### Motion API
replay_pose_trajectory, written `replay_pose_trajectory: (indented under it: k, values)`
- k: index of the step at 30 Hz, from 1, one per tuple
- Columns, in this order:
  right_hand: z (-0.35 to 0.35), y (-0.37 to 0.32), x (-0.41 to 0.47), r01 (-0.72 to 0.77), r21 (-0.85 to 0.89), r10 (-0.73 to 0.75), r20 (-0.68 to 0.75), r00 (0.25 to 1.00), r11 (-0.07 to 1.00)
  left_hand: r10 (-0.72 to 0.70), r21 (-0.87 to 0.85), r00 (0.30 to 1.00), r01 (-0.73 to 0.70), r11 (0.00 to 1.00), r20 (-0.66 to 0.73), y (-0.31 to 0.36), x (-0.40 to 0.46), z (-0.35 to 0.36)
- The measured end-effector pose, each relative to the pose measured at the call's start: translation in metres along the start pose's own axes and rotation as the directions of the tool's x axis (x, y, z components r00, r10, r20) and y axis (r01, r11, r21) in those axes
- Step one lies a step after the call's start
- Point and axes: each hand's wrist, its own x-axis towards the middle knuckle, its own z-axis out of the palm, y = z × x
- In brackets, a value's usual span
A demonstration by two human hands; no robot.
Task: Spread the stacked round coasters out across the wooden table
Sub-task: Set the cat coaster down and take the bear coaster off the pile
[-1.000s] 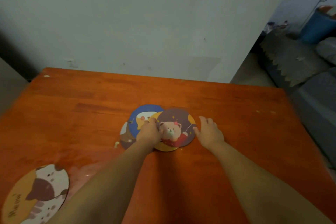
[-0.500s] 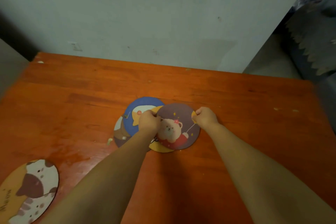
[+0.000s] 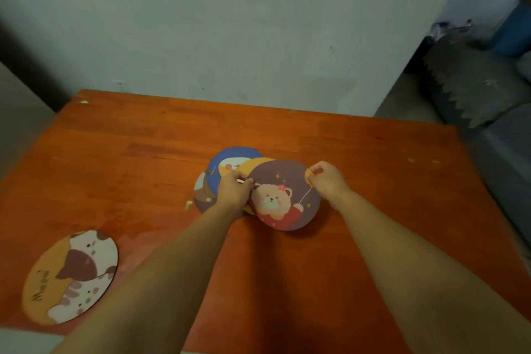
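A purple bear coaster [image 3: 283,195] lies tilted on top of a small pile at the middle of the wooden table [image 3: 115,158]. My right hand [image 3: 327,179] pinches its far right edge. My left hand [image 3: 234,190] is closed at its left edge, fingertips on the rim. Under it peek a yellow coaster [image 3: 254,165], a blue coaster [image 3: 227,162] and a brown-and-grey coaster [image 3: 202,198]. A cat coaster [image 3: 71,276] lies alone at the near left.
The table's far edge meets a pale wall [image 3: 230,37]. A small crumb [image 3: 188,204] lies left of the pile. Beyond the right edge stand a grey sofa [image 3: 488,89] and a blue bin [image 3: 514,34].
My right hand went from lying open beside the pile to pinching the bear coaster's right edge. The bear coaster has shifted slightly right and its near side looks raised.
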Motion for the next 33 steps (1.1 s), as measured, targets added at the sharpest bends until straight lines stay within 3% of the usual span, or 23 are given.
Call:
replay_pose_trajectory:
  k: [2, 10, 17, 21, 27, 33]
  values:
    - [-0.004, 0.013, -0.023, -0.022, 0.009, 0.022, -0.031, 0.999, 1.000, -0.013, -0.064, 0.998, 0.017, 0.998, 0.063, -0.006, -0.021, 0.001]
    - [-0.022, 0.090, -0.116, -0.159, 0.002, 0.158, -0.062, 0.985, 0.987, -0.037, 0.007, 0.956, 0.037, 0.999, 0.291, -0.033, -0.099, 0.034]
    - [-0.043, 0.148, -0.149, -0.224, -0.047, 0.217, -0.122, 0.968, 0.973, -0.060, 0.166, 0.936, 0.002, 0.986, 0.346, -0.044, -0.128, 0.089]
    - [-0.056, 0.175, -0.151, -0.254, -0.042, 0.249, -0.089, 0.964, 0.966, -0.075, 0.287, 0.931, -0.033, 0.957, 0.356, -0.046, -0.132, 0.122]
    - [-0.055, 0.193, -0.145, -0.172, -0.093, 0.171, -0.018, 0.985, 0.981, 0.027, 0.548, 0.961, -0.180, 0.817, 0.275, -0.055, -0.133, 0.139]
    - [-0.048, 0.192, -0.141, -0.144, -0.393, 0.145, -0.028, 0.989, 0.908, 0.076, 0.731, 0.961, -0.252, 0.634, 0.265, -0.065, -0.136, 0.145]
